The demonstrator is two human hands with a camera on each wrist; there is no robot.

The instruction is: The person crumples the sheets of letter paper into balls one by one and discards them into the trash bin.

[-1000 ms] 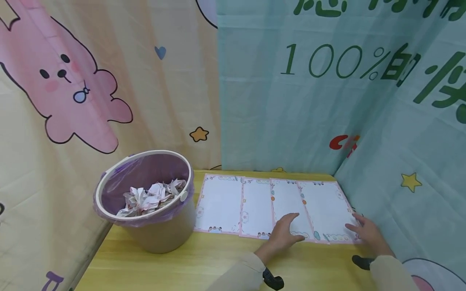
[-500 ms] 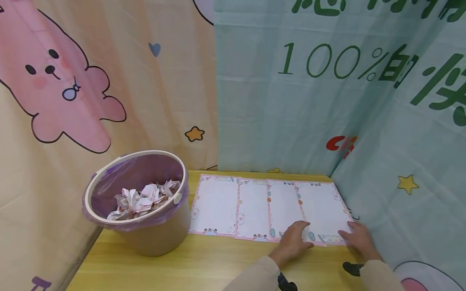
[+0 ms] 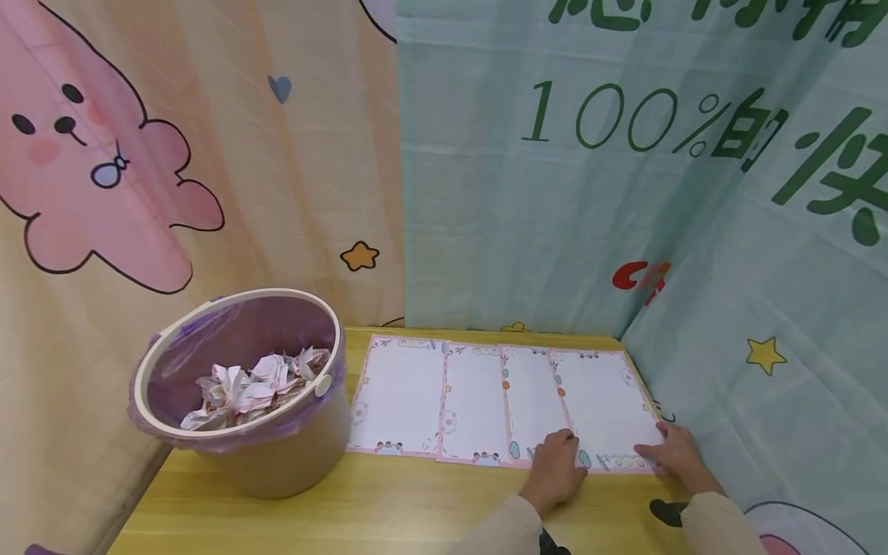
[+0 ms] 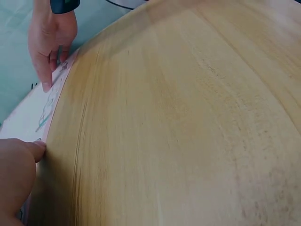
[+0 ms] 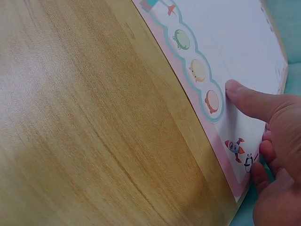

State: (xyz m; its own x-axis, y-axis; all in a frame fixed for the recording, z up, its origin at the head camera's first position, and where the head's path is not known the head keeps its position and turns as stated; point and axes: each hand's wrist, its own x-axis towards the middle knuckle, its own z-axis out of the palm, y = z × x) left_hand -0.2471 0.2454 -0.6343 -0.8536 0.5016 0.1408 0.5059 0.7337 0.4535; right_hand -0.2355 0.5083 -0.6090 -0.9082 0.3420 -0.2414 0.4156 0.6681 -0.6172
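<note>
Several white sheets with pink printed borders lie overlapping in a row on the wooden table, the rightmost sheet (image 3: 603,401) on top of its neighbour. My left hand (image 3: 555,472) rests at the row's lower edge, fingers bent over the lower part of the sheets; in the left wrist view the thumb of this hand (image 4: 16,176) touches the paper's edge. At the lower right corner, my right hand (image 3: 681,459) has its thumb on the top sheet (image 5: 244,56). The other fingers of the right hand (image 5: 282,136) lie along the sheet's side edge.
A beige bin (image 3: 291,462) with a purple liner and crumpled papers (image 3: 257,385) stands left of the sheets. Printed curtains (image 3: 486,231) hang behind the table and along its right side. Wooden tabletop (image 3: 312,516) extends in front of the sheets.
My left hand has moved down and right along the sheets, its thumb and fingers closer together. My right hand stays at the right corner. The head view has turned slightly to the right.
</note>
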